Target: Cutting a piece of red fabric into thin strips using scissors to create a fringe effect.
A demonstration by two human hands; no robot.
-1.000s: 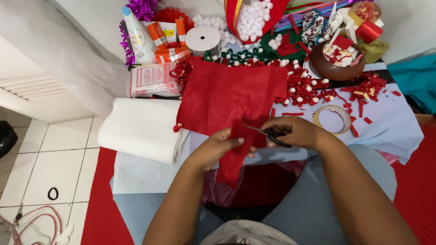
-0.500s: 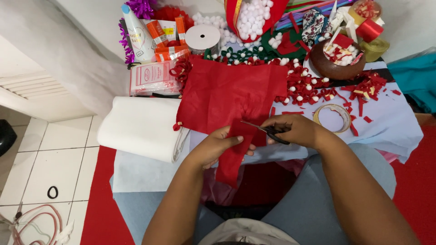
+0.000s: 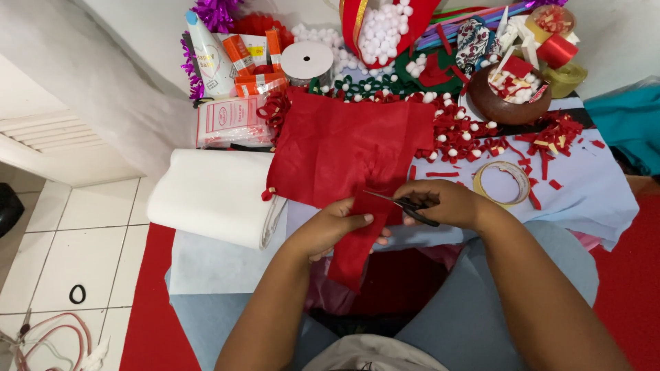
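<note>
While spread flat across desk (image 3: 591,199), red felt sheet (image 3: 344,148) runs long axis twelve to six, lower strip hanging off near edge toward lap; left hand (image 3: 333,227) nearer, at eight o'clock of strip, fingers closed pinching it; right hand (image 3: 447,204) at three o'clock, fingers wrapped round scissors (image 3: 402,203), blades slightly parted, tips pointing nine o'clock into felt

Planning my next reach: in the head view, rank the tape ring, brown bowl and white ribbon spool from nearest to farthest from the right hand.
From the right hand, which holds scissors:
1. Tape ring, just beyond its outer side on the pale cloth.
2. Brown bowl, farther back on the same side.
3. White ribbon spool, far back, across toward the left.
</note>
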